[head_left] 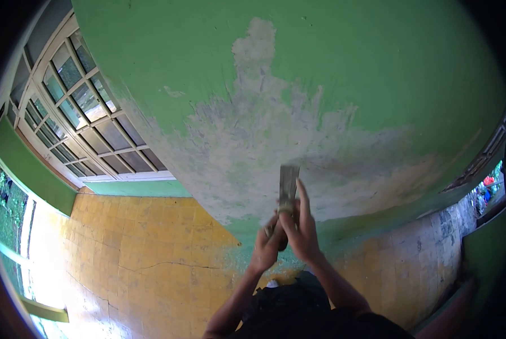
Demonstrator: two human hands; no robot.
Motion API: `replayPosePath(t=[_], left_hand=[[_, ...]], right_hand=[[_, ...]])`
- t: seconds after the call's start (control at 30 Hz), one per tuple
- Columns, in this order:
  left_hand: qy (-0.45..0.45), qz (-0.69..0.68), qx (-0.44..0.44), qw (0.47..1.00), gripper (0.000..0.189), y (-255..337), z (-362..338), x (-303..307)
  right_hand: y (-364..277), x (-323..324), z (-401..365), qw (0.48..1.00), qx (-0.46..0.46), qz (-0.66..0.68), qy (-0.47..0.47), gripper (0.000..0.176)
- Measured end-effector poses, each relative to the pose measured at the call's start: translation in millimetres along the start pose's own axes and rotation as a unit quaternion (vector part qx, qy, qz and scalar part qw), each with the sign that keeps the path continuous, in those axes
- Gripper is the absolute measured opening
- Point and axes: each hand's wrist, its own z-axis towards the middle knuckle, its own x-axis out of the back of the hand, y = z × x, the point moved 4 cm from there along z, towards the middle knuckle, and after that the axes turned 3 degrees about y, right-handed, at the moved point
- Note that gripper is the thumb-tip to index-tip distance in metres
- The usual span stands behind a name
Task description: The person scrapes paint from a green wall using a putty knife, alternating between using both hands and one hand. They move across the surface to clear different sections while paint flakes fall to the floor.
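A flat-bladed scraper [288, 183] points up at the green wall [343, 51], its blade over the bare grey patch [224, 135]. Both hands are around its handle at the lower middle of the view. My right hand [302, 229] grips the handle, with the index finger stretched up beside the blade. Just to the left, my left hand [267, 244] is closed at the lower part of the handle. Whether the blade touches the wall cannot be made out. The handle is mostly hidden by the fingers.
White-framed glass doors [89, 107] stand at the left. Cracked yellow floor tiles [145, 243] lie below, with pale flakes [239, 260] near the wall's foot. A bright opening [15, 214] is at the far left, and a dark green surface [487, 248] at the right.
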Motion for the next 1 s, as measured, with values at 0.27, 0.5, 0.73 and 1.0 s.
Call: replayPosePath(t=[0.27,0.5,0.73,1.0], left_hand=[[0.04,0.091,0.048,0.994,0.03,-44.1,-38.2,20.4],[0.026,0.266,-0.303,0.915,0.029,78.1,21.9,-20.4],[0.066,0.038,-0.262,0.962,0.032,147.6,74.7,-37.5],[0.107,0.115,-0.285,0.946,0.037,167.5,92.9,-50.0]], right_hand=[[83.1,-10.4,-106.4,0.976,-0.18,0.108,-0.058,0.053],[-48.0,16.9,-6.7,0.998,-0.058,-0.013,-0.009,0.049],[-88.5,14.2,35.1,0.989,0.019,0.123,0.074,0.057],[-89.6,2.3,33.0,0.995,0.064,0.034,0.069,0.059]])
